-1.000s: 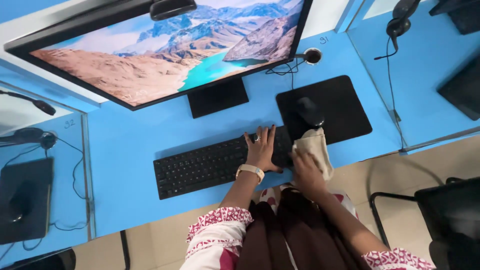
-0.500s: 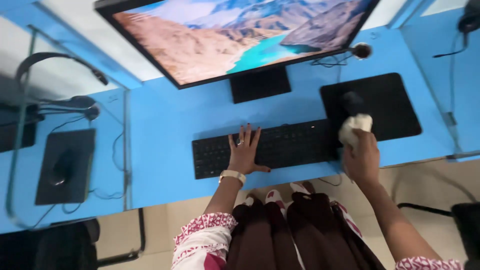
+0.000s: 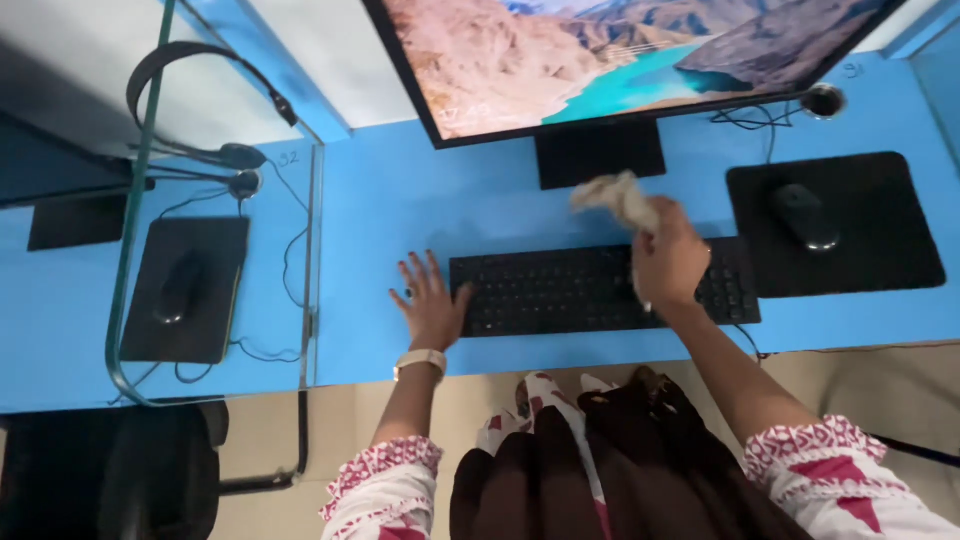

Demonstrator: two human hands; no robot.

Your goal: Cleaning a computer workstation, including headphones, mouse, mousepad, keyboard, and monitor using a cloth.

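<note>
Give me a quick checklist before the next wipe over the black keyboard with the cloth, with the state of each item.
1. Crumpled beige cloth in the right hand: ok, bunched in its grip, raised above the keys.
2. Flat black keyboard steadied: ok, the left hand rests at its left end.
3. Black mouse out of the way: ok, on the square black mouse pad, right of the keyboard.
4. Monitor stand clearance: not ok, cloth hangs close to it.
5. Dust on the keys: cannot tell.
</note>
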